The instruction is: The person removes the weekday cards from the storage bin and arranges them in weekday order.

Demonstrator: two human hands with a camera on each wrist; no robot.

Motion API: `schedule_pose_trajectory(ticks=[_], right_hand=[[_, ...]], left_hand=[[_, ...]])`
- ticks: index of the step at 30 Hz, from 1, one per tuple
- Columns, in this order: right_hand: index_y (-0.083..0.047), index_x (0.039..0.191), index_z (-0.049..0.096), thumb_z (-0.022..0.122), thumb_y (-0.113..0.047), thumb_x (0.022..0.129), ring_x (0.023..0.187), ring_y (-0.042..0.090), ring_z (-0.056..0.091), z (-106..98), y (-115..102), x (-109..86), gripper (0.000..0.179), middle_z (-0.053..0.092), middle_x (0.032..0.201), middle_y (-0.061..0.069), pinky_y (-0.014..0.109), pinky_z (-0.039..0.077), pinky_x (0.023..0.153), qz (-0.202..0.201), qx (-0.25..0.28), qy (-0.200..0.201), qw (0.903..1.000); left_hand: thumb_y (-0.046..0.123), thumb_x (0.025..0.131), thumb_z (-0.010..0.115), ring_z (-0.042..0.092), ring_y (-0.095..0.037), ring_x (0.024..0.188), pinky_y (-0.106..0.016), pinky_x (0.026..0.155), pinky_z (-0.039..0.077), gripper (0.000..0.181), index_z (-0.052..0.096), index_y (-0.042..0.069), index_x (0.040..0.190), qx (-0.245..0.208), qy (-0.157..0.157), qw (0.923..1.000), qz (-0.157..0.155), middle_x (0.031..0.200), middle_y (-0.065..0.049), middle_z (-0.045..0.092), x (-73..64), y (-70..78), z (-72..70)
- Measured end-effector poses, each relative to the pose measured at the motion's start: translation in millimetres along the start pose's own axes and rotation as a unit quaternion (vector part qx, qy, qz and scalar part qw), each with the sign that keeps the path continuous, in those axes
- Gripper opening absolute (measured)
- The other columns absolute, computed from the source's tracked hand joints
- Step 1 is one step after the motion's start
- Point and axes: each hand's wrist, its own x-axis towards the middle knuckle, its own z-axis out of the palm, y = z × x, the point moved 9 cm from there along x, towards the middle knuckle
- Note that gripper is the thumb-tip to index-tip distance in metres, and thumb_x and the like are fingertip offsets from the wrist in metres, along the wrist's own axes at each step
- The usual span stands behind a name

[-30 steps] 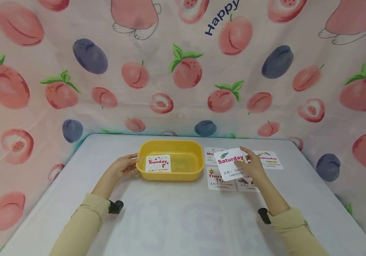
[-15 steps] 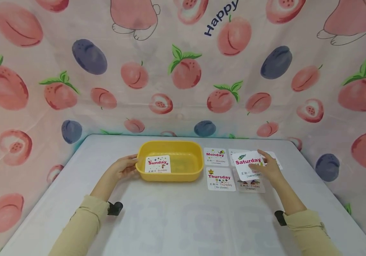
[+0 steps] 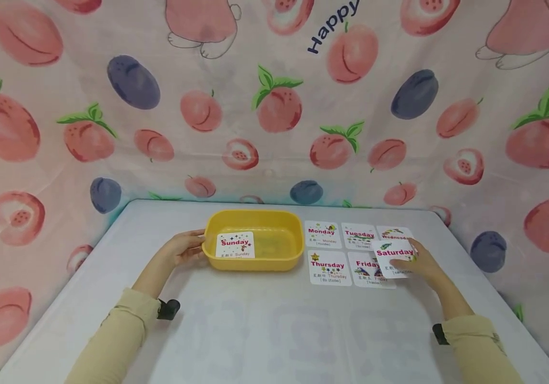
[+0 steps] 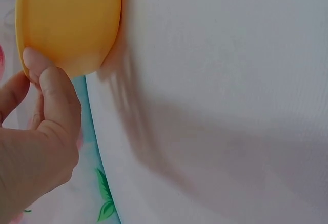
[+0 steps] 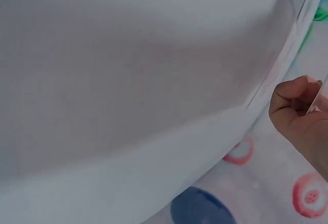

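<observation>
My right hand (image 3: 422, 262) pinches a white "Saturday" flashcard (image 3: 389, 253), held over the inner corner of the "Friday" card (image 3: 364, 277) and the lower part of the "Wednesday" card (image 3: 393, 233). In the right wrist view, the card's thin edge (image 5: 316, 100) shows between thumb and fingers. At the left end of a yellow plastic tub (image 3: 274, 263), my left hand (image 3: 184, 248) grips the rim, which the left wrist view shows between thumb and fingers (image 4: 48, 83). A "Sunday" card (image 3: 235, 245) leans inside the tub at its left.
Right of the tub lie the "Monday" card (image 3: 323, 236), the "Tuesday" card (image 3: 358, 234) and, in front, the "Thursday" card (image 3: 329, 268). They rest on a white table (image 3: 255, 320). A fruit-print curtain (image 3: 264, 106) hangs behind it and at both sides.
My right hand has carried the "Saturday" card rightward and lower, from over "Tuesday" to beside "Friday". "Monday", "Tuesday" and "Thursday" show more fully. My left hand stays at the tub.
</observation>
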Motion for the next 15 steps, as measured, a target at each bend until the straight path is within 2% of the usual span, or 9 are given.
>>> schedule_pose_trajectory(ticks=[7, 10, 15], right_hand=[[0.011, 0.144, -0.009, 0.067, -0.038, 0.085, 0.133, 0.057, 0.008, -10, 25, 2.7, 0.107, 0.004, 0.145, 0.041, 0.068, 0.012, 0.109, -0.005, -0.033, -0.012, 0.9994], [0.014, 0.143, -0.007, 0.067, -0.036, 0.085, 0.131, 0.058, 0.011, -14, 30, 4.4, 0.106, 0.007, 0.143, 0.042, 0.067, 0.013, 0.108, -0.014, -0.048, -0.008, 0.9987], [0.017, 0.141, -0.006, 0.067, -0.038, 0.085, 0.129, 0.058, 0.014, -14, 38, 6.2, 0.107, 0.008, 0.141, 0.044, 0.067, 0.014, 0.108, 0.002, -0.07, -0.012, 0.9975]], left_hand=[[0.006, 0.097, 0.049, 0.059, -0.005, 0.068, -0.017, 0.063, 0.055, 0.059, 0.021, 0.002, 0.149, 0.004, 0.001, 0.9999, -0.014, 0.081, 0.002, 0.06, -2.1, -1.4, 1.8], [0.005, 0.096, 0.05, 0.058, -0.005, 0.066, -0.017, 0.061, 0.055, 0.06, 0.023, 0.001, 0.148, 0.003, 0.01, 0.9999, -0.011, 0.08, 0.002, 0.06, -2.3, -0.5, 1.1], [0.003, 0.095, 0.051, 0.057, -0.005, 0.065, -0.016, 0.059, 0.054, 0.059, 0.024, 0.001, 0.148, -0.001, 0.02, 0.9998, -0.003, 0.078, 0.002, 0.059, -0.6, 0.3, -0.2]])
